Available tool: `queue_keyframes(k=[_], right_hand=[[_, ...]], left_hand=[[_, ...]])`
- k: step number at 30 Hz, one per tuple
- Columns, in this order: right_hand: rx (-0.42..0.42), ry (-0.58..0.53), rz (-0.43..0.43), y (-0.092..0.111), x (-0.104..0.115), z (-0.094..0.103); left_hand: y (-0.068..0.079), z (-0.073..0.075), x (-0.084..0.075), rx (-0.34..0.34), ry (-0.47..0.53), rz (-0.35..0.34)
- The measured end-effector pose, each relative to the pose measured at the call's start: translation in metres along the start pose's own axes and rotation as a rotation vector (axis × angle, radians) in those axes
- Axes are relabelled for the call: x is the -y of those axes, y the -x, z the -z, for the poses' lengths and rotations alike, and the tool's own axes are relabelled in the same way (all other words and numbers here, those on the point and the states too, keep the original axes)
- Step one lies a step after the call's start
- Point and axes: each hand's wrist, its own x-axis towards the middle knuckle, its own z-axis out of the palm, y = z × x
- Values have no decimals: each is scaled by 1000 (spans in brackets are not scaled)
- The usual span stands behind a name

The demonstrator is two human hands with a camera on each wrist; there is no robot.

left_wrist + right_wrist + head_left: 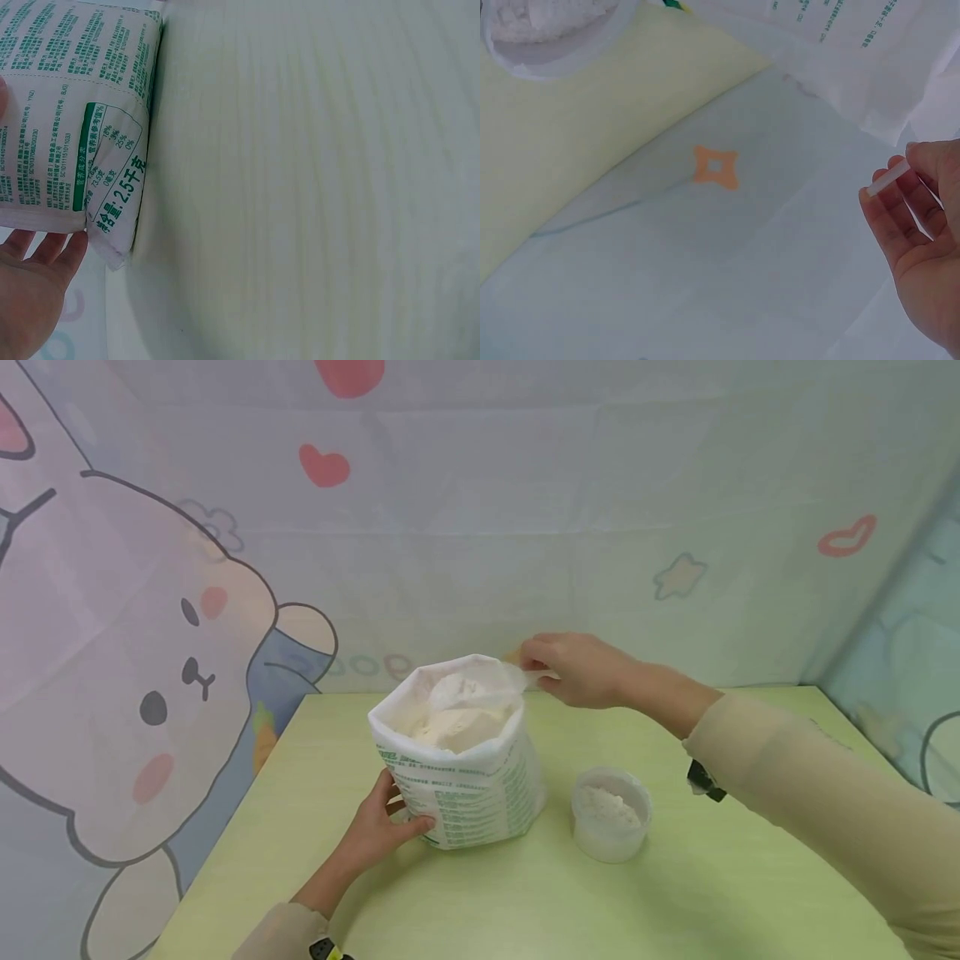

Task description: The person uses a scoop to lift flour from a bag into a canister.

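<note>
A white paper bag of flour [480, 793] with green print stands open-topped on the table, white powder heaped inside. My left hand [386, 827] grips its lower left side, thumb across the front. In the left wrist view, the fingertips of the left hand [37, 285] rest at the bag's edge. Over the bag's right rim, my right hand [581, 670] pinches the handle of a translucent plastic scoop [491, 697], whose head lies in the bag's mouth at the flour. The right wrist view shows the handle's end [889, 178] between thumb and fingers.
A small translucent plastic tub [611, 839] with flour in it stands right of the bag on the light green-yellow table [525, 902]. Behind the table hangs a printed cloth [480, 485] with a cartoon bear and hearts.
</note>
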Motion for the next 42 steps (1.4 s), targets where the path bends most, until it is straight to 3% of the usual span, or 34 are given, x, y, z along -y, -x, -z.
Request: queue_keyframes(k=[4, 8, 15, 29, 42], right_hand=[[-4, 17, -14, 5, -5, 5], [-2, 37, -39, 13, -12, 10], [-8, 52, -90, 31, -29, 17], [-22, 80, -155, 79, -56, 17], [-42, 103, -128, 114, -75, -9]], left_hand=[[5, 1, -14, 5, -8, -4], [5, 1, -16, 7, -8, -10], [-3, 1, 14, -14, -4, -21], [-4, 3, 17, -17, -19, -14], [5, 4, -16, 10, -15, -9]])
